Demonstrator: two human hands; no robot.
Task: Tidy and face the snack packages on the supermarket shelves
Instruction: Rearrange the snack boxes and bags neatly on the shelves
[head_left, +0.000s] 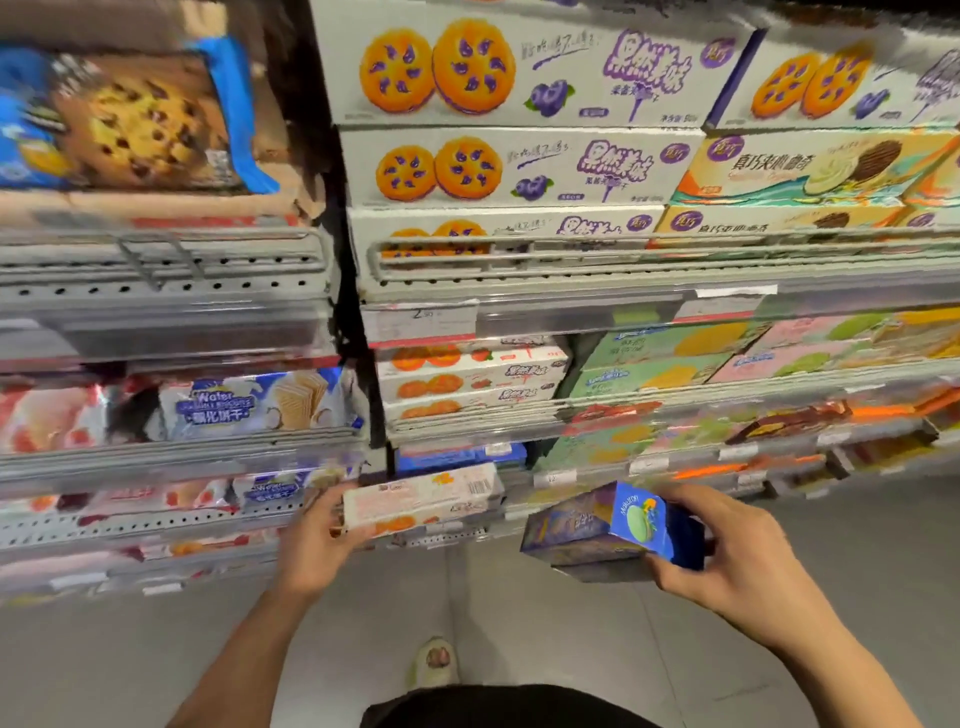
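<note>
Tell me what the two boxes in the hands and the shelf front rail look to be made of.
Blue macaron box in the right hand: printed glossy cardboard, crisp folded edges. Pale biscuit box in the left hand: likely matte cardboard, flat faces, barcode. Shelf rail: apparently grey-painted metal wire.

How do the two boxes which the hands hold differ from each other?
The white box in the left hand is long, flat and pale with orange pictures; the blue box in the right hand is shorter, thicker and shows a green macaron. The white box lies nearly level; the blue box is tilted. Both are off the shelves.
</note>
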